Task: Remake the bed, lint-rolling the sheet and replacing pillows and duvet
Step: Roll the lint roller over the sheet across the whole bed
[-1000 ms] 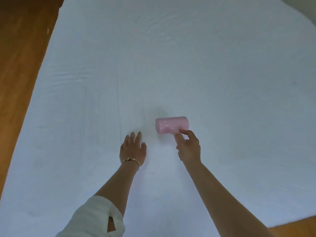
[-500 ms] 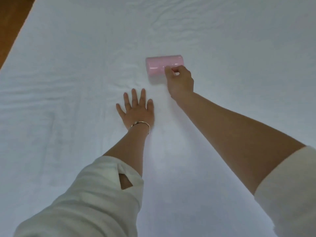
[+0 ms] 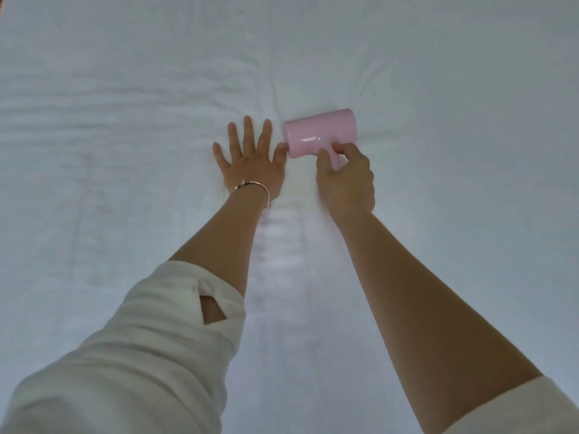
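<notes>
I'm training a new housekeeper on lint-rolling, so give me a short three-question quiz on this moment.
1. True or false: the left hand lies flat with spread fingers on the sheet.
2. Which hand grips the pink lint roller: A left, B right, C both?
3. Fill in: a thin ___ sits on the left wrist.

Key: 1 true. 2 B, the right hand. 3 bracelet.
</notes>
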A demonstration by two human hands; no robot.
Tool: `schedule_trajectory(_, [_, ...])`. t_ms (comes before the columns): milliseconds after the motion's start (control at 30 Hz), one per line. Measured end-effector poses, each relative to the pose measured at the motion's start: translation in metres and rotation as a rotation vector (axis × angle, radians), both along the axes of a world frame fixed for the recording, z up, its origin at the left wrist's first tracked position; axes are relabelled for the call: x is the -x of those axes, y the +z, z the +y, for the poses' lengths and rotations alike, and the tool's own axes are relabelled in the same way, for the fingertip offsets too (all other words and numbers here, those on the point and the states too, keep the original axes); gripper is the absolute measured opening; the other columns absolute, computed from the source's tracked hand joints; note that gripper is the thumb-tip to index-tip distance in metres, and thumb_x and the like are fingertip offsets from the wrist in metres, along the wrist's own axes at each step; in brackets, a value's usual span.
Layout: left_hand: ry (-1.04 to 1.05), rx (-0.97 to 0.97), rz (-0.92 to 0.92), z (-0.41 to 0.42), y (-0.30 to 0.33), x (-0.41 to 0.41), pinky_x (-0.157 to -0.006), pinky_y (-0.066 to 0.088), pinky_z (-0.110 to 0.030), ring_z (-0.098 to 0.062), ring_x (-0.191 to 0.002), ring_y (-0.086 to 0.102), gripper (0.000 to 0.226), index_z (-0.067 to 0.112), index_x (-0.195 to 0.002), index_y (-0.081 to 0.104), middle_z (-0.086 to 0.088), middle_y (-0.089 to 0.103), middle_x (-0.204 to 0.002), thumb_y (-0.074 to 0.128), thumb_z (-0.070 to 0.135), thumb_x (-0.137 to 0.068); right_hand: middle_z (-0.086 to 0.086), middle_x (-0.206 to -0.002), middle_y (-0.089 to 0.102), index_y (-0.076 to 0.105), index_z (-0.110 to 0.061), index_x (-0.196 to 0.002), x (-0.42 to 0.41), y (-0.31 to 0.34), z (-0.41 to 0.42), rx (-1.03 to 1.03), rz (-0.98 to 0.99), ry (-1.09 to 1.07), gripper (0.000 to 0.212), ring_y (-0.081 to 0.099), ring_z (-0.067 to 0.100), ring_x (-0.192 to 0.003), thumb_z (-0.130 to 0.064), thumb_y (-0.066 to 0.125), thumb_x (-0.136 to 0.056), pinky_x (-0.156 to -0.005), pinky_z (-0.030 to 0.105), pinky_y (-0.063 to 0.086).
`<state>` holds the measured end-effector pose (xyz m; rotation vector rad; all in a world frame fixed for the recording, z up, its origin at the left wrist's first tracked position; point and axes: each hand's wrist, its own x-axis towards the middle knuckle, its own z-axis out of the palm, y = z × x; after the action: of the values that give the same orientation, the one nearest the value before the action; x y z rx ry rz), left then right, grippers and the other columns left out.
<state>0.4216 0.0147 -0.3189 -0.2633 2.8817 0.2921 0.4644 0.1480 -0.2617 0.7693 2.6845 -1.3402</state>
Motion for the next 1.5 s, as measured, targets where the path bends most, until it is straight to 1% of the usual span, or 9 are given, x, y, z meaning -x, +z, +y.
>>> schedule_trajectory(133, [-0.111,0.017,-0.002,0.003,0.009,-0.044,-0.118,-0.010,-0.046,-0.019,-0.147,-0.018,0.055,0.038,-0.151,-0.011,0.007,-0.016,-0.160,0.008,0.048,-0.101,-0.005,-0.120,0.065,0.059,-0.034,-0.125,-0.074,0.008,0.009,0.007,-0.064,-0.046,0.033,0.062,0.025,-0.110,-0.046,0.055,-0.094,-0.083,0.031,0.044])
schedule_trajectory(367, [-0.093,0.021,-0.009,0.040,0.017,-0.209,-0.119,-0.008,-0.045,-0.019,-0.147,-0.017,0.053,0.038,-0.150,-0.013,0.006,-0.016,-0.160,0.007,0.039,-0.101,-0.007,-0.110,0.067,0.057,-0.039,-0.125,-0.231,0.020,0.034,-0.010,-0.204,-0.045,0.033,0.062,0.024,-0.101,-0.049,0.053,-0.094,-0.077,0.031,0.045])
schedule_trajectory(567, [-0.103,0.035,-0.019,0.063,0.020,-0.337,-0.119,-0.010,-0.044,-0.019,-0.147,-0.019,0.054,0.037,-0.151,-0.014,0.007,-0.018,-0.160,0.006,0.038,-0.100,-0.008,-0.104,0.068,0.055,-0.044,-0.125,-0.360,0.019,0.059,-0.001,-0.222,-0.056,0.033,0.063,0.024,-0.096,-0.051,0.052,-0.093,-0.076,0.034,0.049])
schedule_trajectory(800, [-0.113,0.019,-0.015,0.087,0.012,-0.484,-0.117,-0.014,-0.042,-0.017,-0.145,-0.022,0.059,0.038,-0.150,-0.016,0.009,-0.024,-0.156,-0.011,0.045,-0.091,-0.008,-0.096,0.069,0.054,-0.045,-0.124,-0.504,0.018,0.091,-0.012,-0.254,-0.032,0.032,0.065,0.025,-0.090,-0.053,0.049,-0.094,-0.073,0.034,0.051])
schedule_trajectory(1000, [-0.141,0.018,-0.019,0.098,0.009,-0.581,-0.117,-0.011,-0.043,-0.018,-0.146,-0.019,0.057,0.038,-0.149,-0.016,0.006,-0.018,-0.158,-0.001,0.048,-0.095,-0.013,-0.072,0.060,0.057,-0.043,-0.120,-0.599,0.009,0.115,0.096,-0.247,-0.099,0.030,0.065,0.020,-0.074,-0.051,0.055,-0.091,-0.068,0.043,0.057])
schedule_trajectory(1133, [-0.164,0.014,-0.158,0.106,0.023,-0.615,-0.119,-0.008,-0.044,-0.020,-0.145,-0.024,0.054,0.038,-0.147,-0.022,0.008,-0.027,-0.156,0.005,0.045,-0.101,-0.012,-0.076,0.060,0.058,-0.044,-0.111,-0.622,0.010,0.134,0.118,-0.278,-0.080,0.025,0.066,0.019,-0.076,-0.053,0.057,-0.088,-0.070,0.043,0.058])
schedule_trajectory(1333, [-0.112,-0.180,-0.270,0.114,0.068,-0.610,-0.117,0.015,-0.037,-0.021,-0.148,0.008,0.050,0.034,-0.153,0.011,0.003,0.010,-0.161,0.021,0.035,-0.104,-0.011,-0.091,0.068,0.062,-0.039,-0.114,-0.636,0.042,0.158,0.196,-0.257,-0.052,0.033,0.064,0.012,-0.082,-0.060,0.055,-0.088,-0.074,0.035,0.055])
schedule_trajectory(1400, [-0.088,-0.215,-0.258,0.118,0.085,-0.601,-0.115,0.021,-0.039,-0.023,-0.144,0.020,0.050,0.033,-0.153,0.013,0.000,0.019,-0.159,0.020,0.035,-0.104,-0.011,-0.086,0.065,0.065,-0.034,-0.116,-0.633,0.056,0.164,0.251,-0.180,-0.118,0.036,0.060,0.009,-0.077,-0.057,0.057,-0.089,-0.070,0.028,0.049])
schedule_trajectory(1500, [-0.121,-0.156,-0.225,0.127,0.106,-0.581,-0.114,0.022,-0.040,-0.023,-0.145,0.019,0.049,0.036,-0.153,0.012,0.000,0.018,-0.160,0.017,0.037,-0.104,-0.010,-0.072,0.060,0.065,-0.035,-0.111,-0.618,0.082,0.176,0.350,-0.103,-0.186,0.030,0.058,0.008,-0.066,-0.054,0.060,-0.089,-0.064,0.024,0.045])
